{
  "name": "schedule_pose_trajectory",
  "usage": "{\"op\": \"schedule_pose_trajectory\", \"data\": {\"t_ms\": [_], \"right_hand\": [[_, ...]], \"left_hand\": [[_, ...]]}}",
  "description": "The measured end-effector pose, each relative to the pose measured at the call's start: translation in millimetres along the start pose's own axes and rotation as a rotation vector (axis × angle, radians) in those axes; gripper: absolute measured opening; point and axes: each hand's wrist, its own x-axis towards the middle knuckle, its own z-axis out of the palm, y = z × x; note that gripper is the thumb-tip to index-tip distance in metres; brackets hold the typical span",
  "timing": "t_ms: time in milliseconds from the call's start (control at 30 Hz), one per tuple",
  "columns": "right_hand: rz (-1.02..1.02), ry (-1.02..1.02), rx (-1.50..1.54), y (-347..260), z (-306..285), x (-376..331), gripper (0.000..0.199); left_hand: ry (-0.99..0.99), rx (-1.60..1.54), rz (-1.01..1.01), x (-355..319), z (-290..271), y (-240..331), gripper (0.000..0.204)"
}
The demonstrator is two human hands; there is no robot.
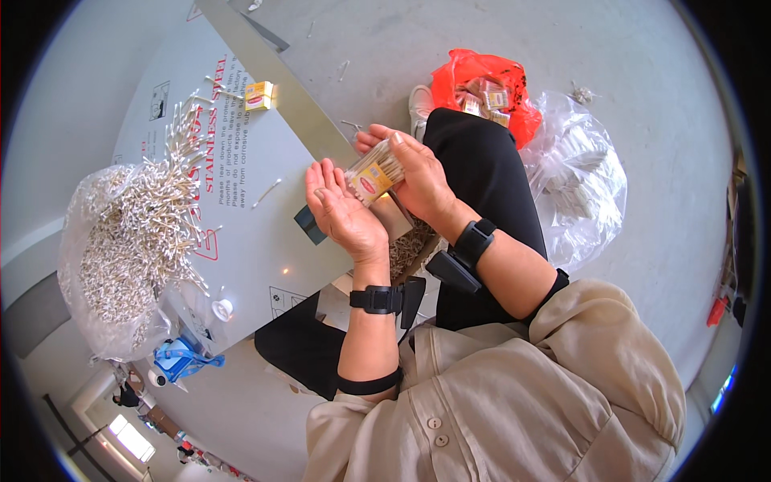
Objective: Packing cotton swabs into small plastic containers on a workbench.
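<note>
A small clear pack of cotton swabs [373,180] with a yellow label is between my hands, above the table's edge. My right hand [424,183] grips it from the right, thumb along its side. Palm up beside its left end, my left hand [347,215] has its fingers stretched out; whether it bears any of the pack's weight I cannot tell. A big pile of loose cotton swabs [140,249] spills from a clear plastic bag on the table at the left. One loose swab [267,193] lies between that pile and my left hand.
Small yellow boxes [259,95] stand at the table's [265,249] far edge. A red bag [518,108] of packs and a clear bag [598,173] of white packs are on the right. Below my hands is an open box [408,251]. A blue packet [178,358] sits lower left.
</note>
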Motion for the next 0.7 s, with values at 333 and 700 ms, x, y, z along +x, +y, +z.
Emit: {"op": "schedule_pose_trajectory", "data": {"t_ms": [333, 700], "right_hand": [[-0.127, -0.207, -0.605, -26.5, -6.6, 8.3, 0.06], [-0.156, -0.204, -0.481, -24.4, -9.8, 4.9, 0.059]], "left_hand": [[-0.096, 0.071, 0.011, -24.4, -6.9, 2.8, 0.067], [0.071, 0.083, -0.026, -34.1, 10.3, 11.0, 0.065]]}}
